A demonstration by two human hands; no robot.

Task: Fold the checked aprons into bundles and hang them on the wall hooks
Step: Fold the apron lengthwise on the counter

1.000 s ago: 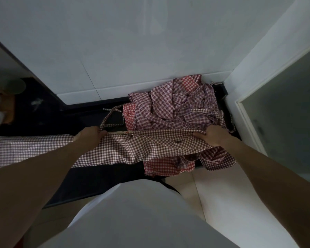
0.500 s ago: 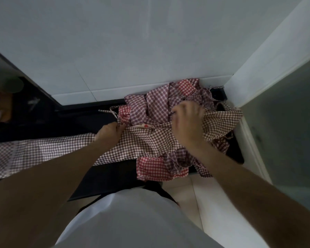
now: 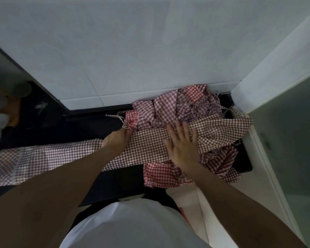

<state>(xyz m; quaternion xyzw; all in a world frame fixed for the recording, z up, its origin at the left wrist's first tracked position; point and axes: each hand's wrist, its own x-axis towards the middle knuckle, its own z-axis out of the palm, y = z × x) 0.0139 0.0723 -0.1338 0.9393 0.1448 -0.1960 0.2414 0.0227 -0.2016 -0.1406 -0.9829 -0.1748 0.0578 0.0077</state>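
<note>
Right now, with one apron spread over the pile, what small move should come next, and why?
Probably slide the right hand flat toward the right to smooth the brown apron. Its right end lies wrinkled over the pile of aprons, while the left hand grips its upper edge.

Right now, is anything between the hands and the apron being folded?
Nothing visible. The right hand lies flat on the brown checked apron, and the left hand grips its upper edge. The pile of aprons lies behind and beneath.

Apron (image 3: 150, 147) across counter (image 3: 115, 183), apron heap (image 3: 183, 106) behind, against wall (image 3: 132, 51).
</note>
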